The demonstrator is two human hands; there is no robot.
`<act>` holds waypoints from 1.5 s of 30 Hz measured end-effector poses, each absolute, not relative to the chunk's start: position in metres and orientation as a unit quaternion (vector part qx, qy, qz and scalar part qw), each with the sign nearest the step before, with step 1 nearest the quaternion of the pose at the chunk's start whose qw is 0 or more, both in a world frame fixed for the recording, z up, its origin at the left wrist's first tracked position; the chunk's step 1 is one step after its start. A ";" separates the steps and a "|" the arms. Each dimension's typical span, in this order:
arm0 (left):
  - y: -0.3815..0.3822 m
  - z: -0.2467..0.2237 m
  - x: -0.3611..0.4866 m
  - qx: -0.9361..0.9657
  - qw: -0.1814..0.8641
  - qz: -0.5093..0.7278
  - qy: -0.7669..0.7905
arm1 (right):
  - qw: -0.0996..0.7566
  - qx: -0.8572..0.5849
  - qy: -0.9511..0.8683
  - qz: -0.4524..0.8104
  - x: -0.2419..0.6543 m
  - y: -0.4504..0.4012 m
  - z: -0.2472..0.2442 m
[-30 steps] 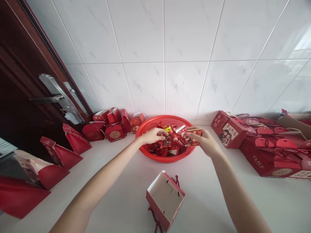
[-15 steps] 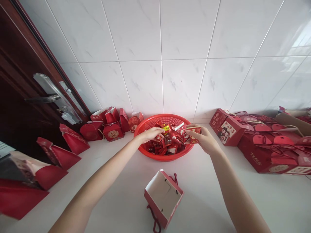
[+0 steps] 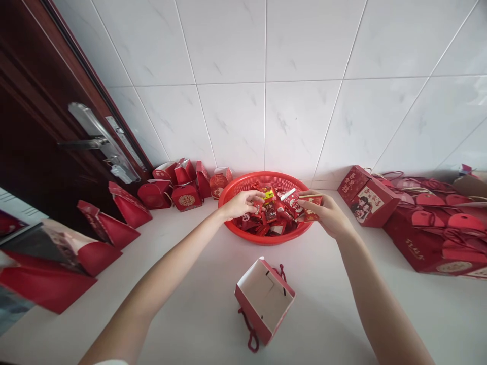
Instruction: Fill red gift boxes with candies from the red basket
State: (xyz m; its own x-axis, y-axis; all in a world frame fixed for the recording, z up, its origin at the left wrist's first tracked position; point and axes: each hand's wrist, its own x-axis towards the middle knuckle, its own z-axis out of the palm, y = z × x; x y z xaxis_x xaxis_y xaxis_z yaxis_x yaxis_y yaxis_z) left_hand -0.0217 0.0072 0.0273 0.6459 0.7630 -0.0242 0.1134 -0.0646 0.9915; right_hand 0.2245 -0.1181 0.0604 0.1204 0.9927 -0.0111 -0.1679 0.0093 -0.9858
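A red plastic basket [image 3: 262, 240] with perforated sides holds a heap of wrapped candies [image 3: 271, 213], mostly red with one yellow. Over its left part, my left hand [image 3: 243, 204] pinches a small red wrapped candy [image 3: 258, 205]. At the right rim, my right hand [image 3: 330, 215] grips a small red-and-gold packet [image 3: 313, 206] between thumb and fingers. In front of the basket stands an open red gift box [image 3: 255, 307], white inside with nothing in it, with dark red cord handles on its sides.
Small red gift boxes [image 3: 188, 196] stand by the wall at the left, and larger open red boxes [image 3: 129, 205] line the left edge beside a dark door [image 3: 45, 167]. Closed red gift boxes [image 3: 429, 241] with cords crowd the right. A tiled wall [image 3: 297, 126] rises behind.
The left hand has risen slightly out of the heap, and a red candy now shows in its fingers. My right hand keeps the packet at the rim. The view has shifted slightly.
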 end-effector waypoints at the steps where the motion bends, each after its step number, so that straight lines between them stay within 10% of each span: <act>1: 0.007 0.026 -0.022 0.683 0.598 0.273 0.318 | 0.570 -0.484 -0.426 0.509 0.224 -0.118 0.061; 29: -0.043 0.049 -0.017 0.566 0.689 0.405 0.203 | 0.582 -0.420 -0.394 0.574 0.193 -0.109 0.056; 45: -0.064 0.067 -0.025 0.675 0.531 0.407 0.311 | 0.559 -0.390 -0.462 0.567 0.183 -0.116 0.075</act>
